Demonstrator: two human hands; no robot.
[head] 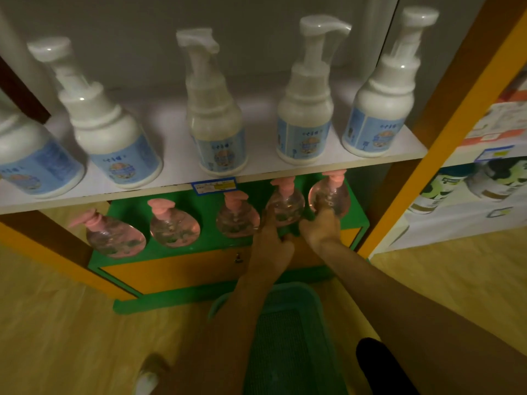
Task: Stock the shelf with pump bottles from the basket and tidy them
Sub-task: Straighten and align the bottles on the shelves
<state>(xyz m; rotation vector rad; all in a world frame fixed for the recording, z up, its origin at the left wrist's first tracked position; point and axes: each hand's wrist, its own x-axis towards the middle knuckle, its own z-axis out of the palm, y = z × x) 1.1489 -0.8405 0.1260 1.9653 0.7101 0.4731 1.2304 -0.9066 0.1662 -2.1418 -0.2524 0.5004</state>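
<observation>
Several clear pump bottles with pink pumps stand in a row on the green lower shelf (205,246). My left hand (272,238) grips the base of the second bottle from the right (285,202). My right hand (320,229) grips the rightmost bottle (329,195). The other pink-pump bottles (174,223) stand free to the left, the leftmost one (115,235) tilted in view. The green basket (288,323) lies on the floor below my forearms and shows no bottles in its visible part.
The white upper shelf (176,155) carries several white pump bottles with blue labels (216,132). An orange frame post (445,132) rises at the right, with other stocked shelves (467,189) beyond it. The floor is wooden.
</observation>
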